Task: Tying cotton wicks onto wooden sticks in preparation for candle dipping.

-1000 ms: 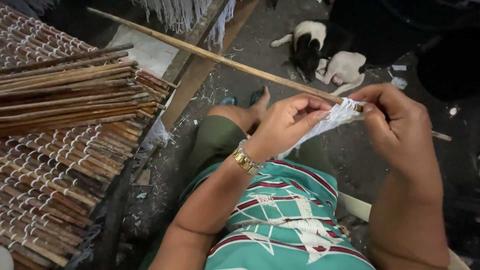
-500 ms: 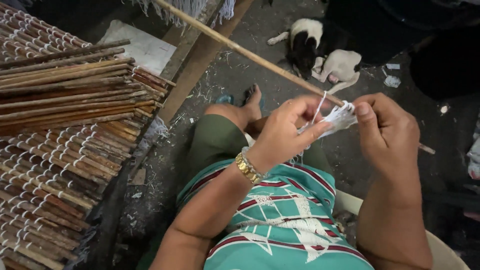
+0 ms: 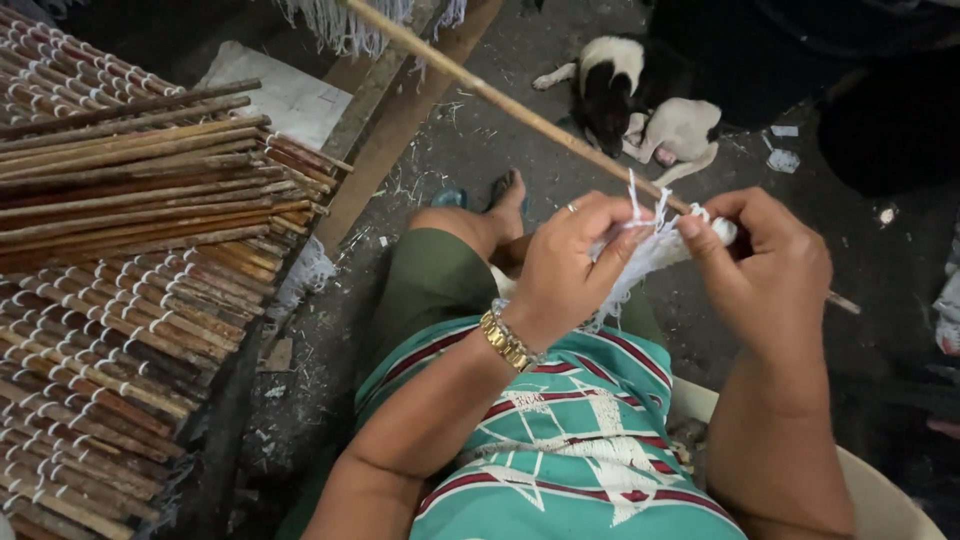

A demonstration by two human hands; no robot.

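Observation:
My left hand (image 3: 577, 262), with a gold watch on its wrist and a ring on a finger, pinches a bundle of white string (image 3: 648, 252) in front of my chest. My right hand (image 3: 762, 268) grips the same white string from the right, thumb pressed near its top. Loose string ends stick up between the two hands. A long thin wooden stick (image 3: 505, 103) runs diagonally from the top centre down behind both hands, its end showing at the right. I sit with a teal patterned cloth (image 3: 565, 440) over my lap.
A mat of wooden sticks bound with white string (image 3: 110, 300) fills the left side, with loose sticks (image 3: 150, 190) piled on it. A black and white dog (image 3: 640, 95) lies on the dirty floor above my hands. A wooden plank (image 3: 400, 110) crosses the floor.
The view has shifted, so stick and dog sit lower in frame. My hands have drawn closer together on the string, and short string ends now stand up between them.

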